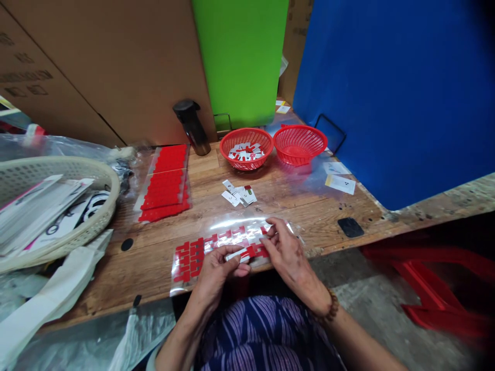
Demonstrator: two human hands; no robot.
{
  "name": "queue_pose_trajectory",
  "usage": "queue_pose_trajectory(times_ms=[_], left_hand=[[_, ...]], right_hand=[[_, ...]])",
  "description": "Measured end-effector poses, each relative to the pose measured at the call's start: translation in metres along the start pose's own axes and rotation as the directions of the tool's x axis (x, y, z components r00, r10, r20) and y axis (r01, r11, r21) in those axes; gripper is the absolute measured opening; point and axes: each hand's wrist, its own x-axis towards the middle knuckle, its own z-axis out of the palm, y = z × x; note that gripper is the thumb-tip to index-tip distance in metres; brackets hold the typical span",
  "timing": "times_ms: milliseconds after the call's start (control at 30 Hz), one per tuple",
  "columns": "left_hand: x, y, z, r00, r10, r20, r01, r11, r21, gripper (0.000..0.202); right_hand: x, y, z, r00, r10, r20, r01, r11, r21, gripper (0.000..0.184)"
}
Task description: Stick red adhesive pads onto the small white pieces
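Note:
A clear plastic sheet (197, 252) carrying rows of red T-shaped stickers lies at the near edge of the wooden table (294, 206). My left hand (218, 268) pinches a small white strip with a red sticker (242, 253) over the sheet, fingers closed. My right hand (284, 250) rests on the sheet's right end, fingertips pressed on the same strip. A wooden bead bracelet sits on my right wrist.
Small white pieces (240, 195) lie mid-table. Two red baskets stand behind, the left basket (246, 148) holding pieces, the right basket (300, 144) bare. More red sticker sheets (166, 183), a black bottle (192, 126) and a cream basket (58, 206) are to the left. A blue panel (402, 93) is on the right.

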Motion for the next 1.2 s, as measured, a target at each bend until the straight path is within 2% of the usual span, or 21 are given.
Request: queue_pose_trajectory(times_ms=[67, 200, 300, 500, 800, 1033, 1200], left_hand=[[-0.001, 0.002, 0.0, 1.0, -0.017, 0.004, 0.018, 0.999, -0.032, 0.038], [-0.003, 0.004, 0.001, 0.999, -0.018, 0.04, 0.02, 0.998, -0.06, 0.037], [-0.004, 0.005, 0.002, 0.997, -0.007, 0.082, 0.011, 0.999, -0.052, 0.036], [-0.007, 0.005, 0.005, 0.998, 0.015, 0.065, -0.014, 1.0, -0.014, 0.04], [-0.006, 0.004, 0.003, 0.997, 0.062, 0.039, -0.06, 0.998, -0.037, 0.04], [0.004, -0.001, 0.005, 0.991, 0.132, 0.034, -0.133, 0.991, 0.023, 0.032], [0.015, -0.012, 0.005, 0.975, 0.204, 0.088, -0.205, 0.979, 0.005, 0.038]], right_hand=[[0.002, 0.0, -0.003, 0.996, 0.051, 0.076, -0.058, 0.994, 0.092, 0.02], [-0.002, -0.005, -0.003, 0.954, 0.121, 0.275, -0.192, 0.95, 0.246, 0.021], [-0.003, -0.007, 0.003, 0.921, 0.143, 0.362, -0.273, 0.9, 0.339, 0.02], [0.001, -0.006, 0.01, 0.903, 0.178, 0.392, -0.352, 0.827, 0.437, 0.02], [-0.001, -0.011, 0.013, 0.906, 0.169, 0.387, -0.332, 0.851, 0.406, 0.028], [0.005, -0.009, 0.012, 0.856, 0.155, 0.492, -0.376, 0.842, 0.388, 0.026], [0.013, 0.001, 0.012, 0.809, 0.13, 0.573, -0.419, 0.812, 0.407, 0.033]])
